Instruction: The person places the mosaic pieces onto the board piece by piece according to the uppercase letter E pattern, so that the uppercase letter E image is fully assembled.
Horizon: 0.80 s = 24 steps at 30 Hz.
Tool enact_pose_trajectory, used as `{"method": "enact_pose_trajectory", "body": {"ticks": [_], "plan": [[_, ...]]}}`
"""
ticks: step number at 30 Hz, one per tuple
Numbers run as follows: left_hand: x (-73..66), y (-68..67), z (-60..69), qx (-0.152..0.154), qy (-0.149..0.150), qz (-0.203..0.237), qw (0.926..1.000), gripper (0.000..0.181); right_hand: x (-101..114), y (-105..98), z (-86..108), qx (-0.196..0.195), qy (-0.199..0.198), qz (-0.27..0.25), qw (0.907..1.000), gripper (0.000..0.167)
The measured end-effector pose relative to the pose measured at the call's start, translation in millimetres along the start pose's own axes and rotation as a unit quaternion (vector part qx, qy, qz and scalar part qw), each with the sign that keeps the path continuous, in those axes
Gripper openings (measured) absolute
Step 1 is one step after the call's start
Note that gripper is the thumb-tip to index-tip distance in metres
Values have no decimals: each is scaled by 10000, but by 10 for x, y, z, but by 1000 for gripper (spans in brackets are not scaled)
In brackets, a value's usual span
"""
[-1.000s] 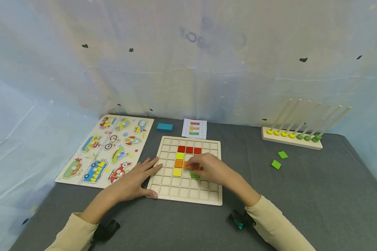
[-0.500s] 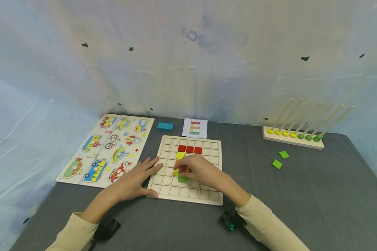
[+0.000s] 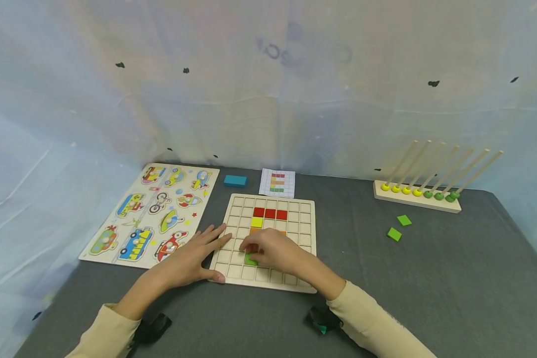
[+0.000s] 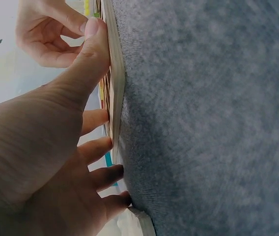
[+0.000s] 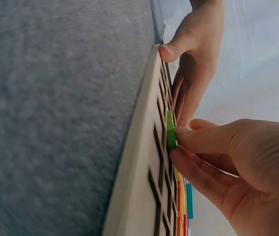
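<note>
A wooden grid board (image 3: 305, 239) lies on the dark cloth. Its left edge is under my left hand (image 3: 192, 256), fingers spread and thumb at the near corner. My right hand (image 3: 277, 251) pinches a green square tile (image 3: 251, 259) low on the left-middle of the grid; in the right wrist view the tile (image 5: 171, 130) is tilted at the board's surface between thumb and fingertips. Farther up the grid sit red tiles (image 3: 270, 214) in a row and a yellow tile (image 3: 256, 222) below them. Orange tiles are partly covered by the right hand.
Two loose green tiles (image 3: 399, 227) lie to the right. Behind the board are a pattern card (image 3: 277, 183) and a blue block (image 3: 235, 181). A vehicle picture puzzle (image 3: 130, 219) is at left, a pegged bead counter (image 3: 416, 197) at back right.
My right hand has moved left and nearer to me across the board, carrying the green tile from the middle columns to the lower left-middle cells. My left hand stays in place.
</note>
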State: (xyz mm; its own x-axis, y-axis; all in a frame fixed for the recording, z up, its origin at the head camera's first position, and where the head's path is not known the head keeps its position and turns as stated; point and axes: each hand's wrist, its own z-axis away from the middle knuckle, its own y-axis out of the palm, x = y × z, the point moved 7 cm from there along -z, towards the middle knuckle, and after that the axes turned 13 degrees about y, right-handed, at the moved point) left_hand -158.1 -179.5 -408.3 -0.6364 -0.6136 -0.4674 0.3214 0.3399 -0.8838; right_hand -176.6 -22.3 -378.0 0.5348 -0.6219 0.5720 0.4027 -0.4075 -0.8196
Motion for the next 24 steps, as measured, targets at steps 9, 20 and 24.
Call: {"method": "enact_pose_trajectory", "body": {"ticks": [9, 20, 24], "plan": [[-2, 1, -6, -14, -57, -16, 10000, 100, -23, 29, 22, 90, 59, -158, 9998, 17], [5, 13, 3, -14, -52, -29, 10000, 100, -78, -142, 173, -70, -45, -320, 9995, 20], [3, 3, 0, -3, -80, -50, 10000, 100, -292, -357, 338, -362, 48, -452, 9983, 22]]}}
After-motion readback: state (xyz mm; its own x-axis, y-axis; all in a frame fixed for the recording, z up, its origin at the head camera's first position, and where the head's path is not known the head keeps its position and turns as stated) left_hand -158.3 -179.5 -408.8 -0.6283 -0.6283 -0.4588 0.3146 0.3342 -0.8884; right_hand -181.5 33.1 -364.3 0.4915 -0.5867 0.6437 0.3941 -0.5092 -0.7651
